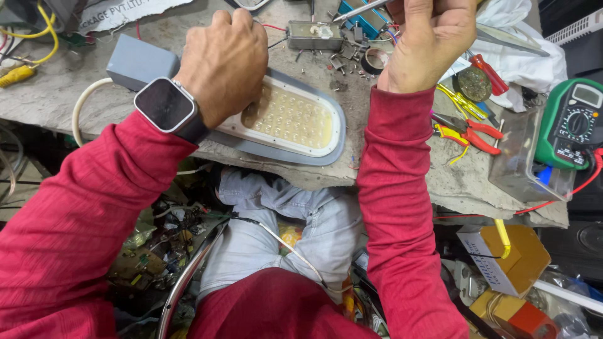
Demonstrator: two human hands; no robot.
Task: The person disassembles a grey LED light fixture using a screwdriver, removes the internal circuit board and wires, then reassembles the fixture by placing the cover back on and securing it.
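The person sits at a rough grey bench (63, 94), both arms in red sleeves reaching over it. The left hand (223, 63) lies palm down on the far left end of a lamp (292, 119), an oval grey fixture with a pale panel of small round LEDs, pressing on it with fingers curled over its far edge; a dark square watch (164, 105) sits on that wrist. The lamp lies flat at the near edge of the bench, between the two arms, its rounded right end near the right sleeve.

The right hand (430, 41) is raised at the far side, closed around a thin metal tool (361, 9) whose shaft points left toward a small metal box (314, 34) with wires. How tight that grip is I cannot tell, since the fingers are turned away.

Loose screws and bits (345, 63) are scattered just past the lamp. To the right lie red and yellow pliers (468, 129), a red-handled screwdriver (488, 74) and a green multimeter (571, 122) at the bench's right end. A grey block (141, 59) sits at the far left, beside the left hand.
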